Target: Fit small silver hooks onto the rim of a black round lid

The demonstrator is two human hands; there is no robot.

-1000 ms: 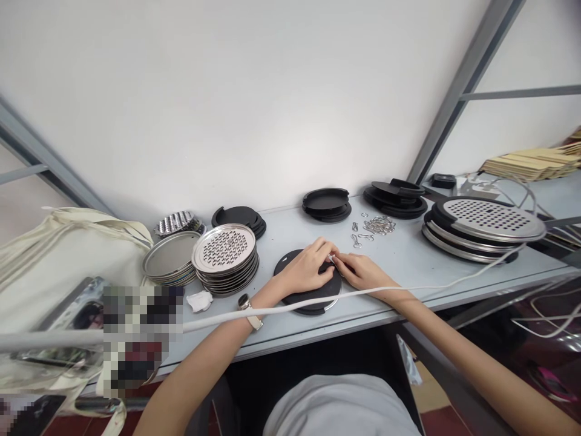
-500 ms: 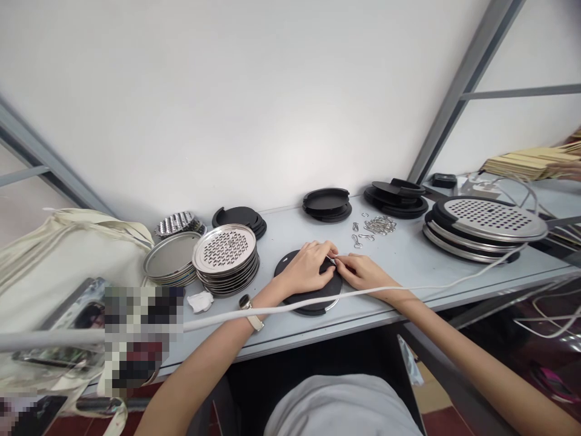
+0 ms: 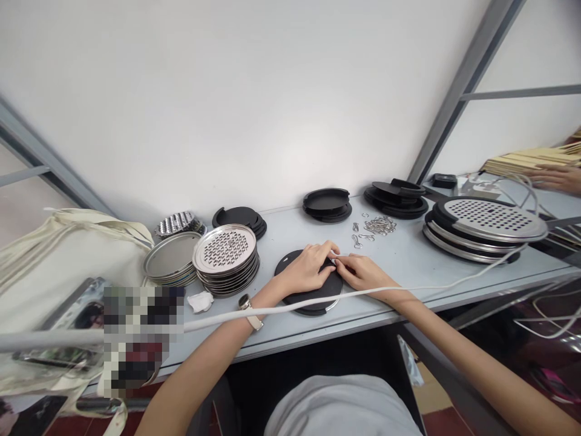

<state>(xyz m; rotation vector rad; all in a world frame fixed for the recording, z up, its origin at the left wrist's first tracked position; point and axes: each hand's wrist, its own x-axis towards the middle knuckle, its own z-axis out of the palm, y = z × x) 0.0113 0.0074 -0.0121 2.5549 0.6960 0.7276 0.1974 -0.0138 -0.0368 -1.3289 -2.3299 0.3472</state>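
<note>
A black round holder [image 3: 305,303] with a thin metal rim showing at its lower right lies flat on the table below my hands. My left hand [image 3: 308,269] rests on top of it, thumb and fingers curled round a spot near its right edge. My right hand [image 3: 361,272] comes from the right, its thumb and forefinger pinched at that same spot. A tiny silvery metal piece [image 3: 333,261] glints between the fingertips; its shape is mostly hidden. Behind my right hand lies a pile of small metal clips [image 3: 380,225], with several loose ones nearer.
Steel grater discs [image 3: 227,249] and plain metal discs [image 3: 170,255] stand stacked at left, near a cloth bag [image 3: 72,242]. More black holders [image 3: 327,203] line the wall. A stack of rimmed graters [image 3: 492,218] stands right. A white cable [image 3: 290,307] crosses in front. A co-worker's hand [image 3: 560,178] touches yellowish strips.
My hands stay at the same spot on the black holder, with only slight finger shifts. At the far right, the co-worker's hand has come further into view over the strips.
</note>
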